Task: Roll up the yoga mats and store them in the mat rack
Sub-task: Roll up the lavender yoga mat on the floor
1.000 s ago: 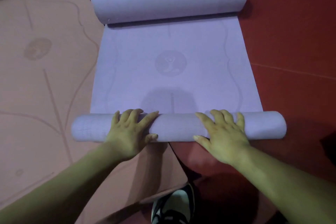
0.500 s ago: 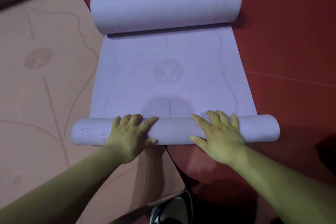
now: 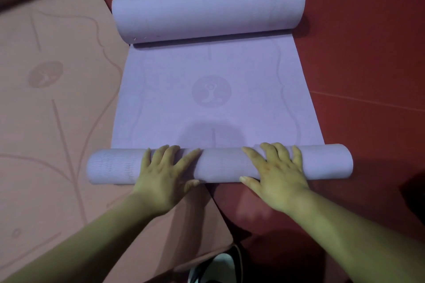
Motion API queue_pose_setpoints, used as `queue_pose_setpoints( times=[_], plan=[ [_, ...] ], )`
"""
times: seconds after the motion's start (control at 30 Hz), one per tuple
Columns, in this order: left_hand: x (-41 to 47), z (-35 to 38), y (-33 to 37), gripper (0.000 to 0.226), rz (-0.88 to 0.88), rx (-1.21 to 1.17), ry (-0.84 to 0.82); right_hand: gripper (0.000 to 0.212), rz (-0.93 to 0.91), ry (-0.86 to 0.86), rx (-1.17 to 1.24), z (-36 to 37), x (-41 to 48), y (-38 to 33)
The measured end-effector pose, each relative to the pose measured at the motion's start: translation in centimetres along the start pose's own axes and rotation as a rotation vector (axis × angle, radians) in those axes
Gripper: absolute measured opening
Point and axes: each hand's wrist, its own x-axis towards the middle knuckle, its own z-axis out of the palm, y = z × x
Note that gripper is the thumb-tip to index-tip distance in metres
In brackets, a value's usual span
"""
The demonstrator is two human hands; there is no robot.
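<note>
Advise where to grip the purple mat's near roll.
Take the near roll from above on the near side, palms on top, either side of its middle, as the left hand and right hand lie. It is long and crosswise; one hand would likely skew it.

No words or numbers can be read; the only marks are a round emblem [image 3: 211, 94] of a seated figure on the purple mat [image 3: 161, 99] and a fainter round emblem [image 3: 45, 74] on the pink mat [image 3: 57, 145] beside it.
</note>
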Motion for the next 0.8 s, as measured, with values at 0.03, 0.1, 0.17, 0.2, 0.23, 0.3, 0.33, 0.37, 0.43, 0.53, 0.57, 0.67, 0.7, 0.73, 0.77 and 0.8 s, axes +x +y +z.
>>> queue_pose_setpoints(
  times=[0.03, 0.1, 0.17, 0.2, 0.23, 0.3, 0.33, 0.37, 0.43, 0.53, 0.57, 0.67, 0.7, 0.73, 0.77, 0.8],
  plan=[
    [-0.2, 0.2, 0.2, 0.075, 0.009, 0.003, 0.016, 0.079, -0.013, -0.006, -0.010, -0.1, 0.2, 0.1],
    [-0.2, 0.5, 0.1, 0.076, 0.014, 0.012, 0.017, 0.082, -0.031, -0.033, -0.018, -0.7, 0.5, 0.3],
    [0.5, 0.4, -0.2, 0.074, -0.003, 0.021, -0.019, 0.081, -0.021, -0.061, -0.012, -1.2, 1.0, 0.4],
    [1.0, 0.2, -0.3, 0.073, -0.013, 0.024, -0.045, 0.079, -0.010, -0.079, -0.005, -1.4, 1.1, 0.4],
    [1.5, 0.0, -0.5, 0.072, -0.022, 0.019, -0.064, 0.078, 0.008, -0.087, -0.003, -1.4, 1.0, 0.2],
    [2.2, -0.5, -0.9, 0.071, -0.034, -0.004, -0.094, 0.075, 0.026, -0.021, -0.016, -0.9, 0.5, -0.4],
    [2.4, -0.6, -1.0, 0.071, -0.029, -0.007, -0.102, 0.076, 0.034, 0.011, -0.020, -0.4, 0.1, -0.7],
    [2.4, -0.7, -1.1, 0.071, -0.019, -0.001, -0.099, 0.077, 0.044, 0.000, -0.005, 0.0, -0.1, -0.9],
    [2.1, -0.5, -1.1, 0.070, -0.004, 0.014, -0.086, 0.078, 0.052, -0.001, -0.012, 0.4, -0.2, -0.9],
    [2.1, -0.6, -0.7, 0.071, -0.010, 0.013, -0.079, 0.082, 0.056, -0.038, -0.022, -0.4, 0.3, -0.6],
    [2.1, -0.7, -0.6, 0.072, -0.022, 0.009, -0.065, 0.080, 0.043, -0.039, -0.013, -0.7, 0.6, -0.4],
    [1.8, -1.0, -0.2, 0.075, -0.027, 0.010, 0.000, 0.078, 0.024, -0.091, 0.019, -2.1, 1.9, 0.2],
    [1.5, -0.9, -0.2, 0.077, -0.013, 0.023, 0.003, 0.078, 0.014, -0.110, 0.028, -2.6, 2.5, 0.4],
    [1.3, -0.8, -0.3, 0.078, -0.002, 0.035, -0.006, 0.078, 0.007, -0.133, 0.037, -3.1, 2.9, 0.6],
    [1.2, -0.6, -0.5, 0.079, 0.004, 0.041, -0.014, 0.078, 0.003, -0.153, 0.044, -3.4, 3.2, 0.6],
    [1.4, -0.5, -0.7, 0.079, 0.002, 0.039, -0.022, 0.078, 0.003, -0.157, 0.042, -3.6, 3.5, 0.7]
  ],
)
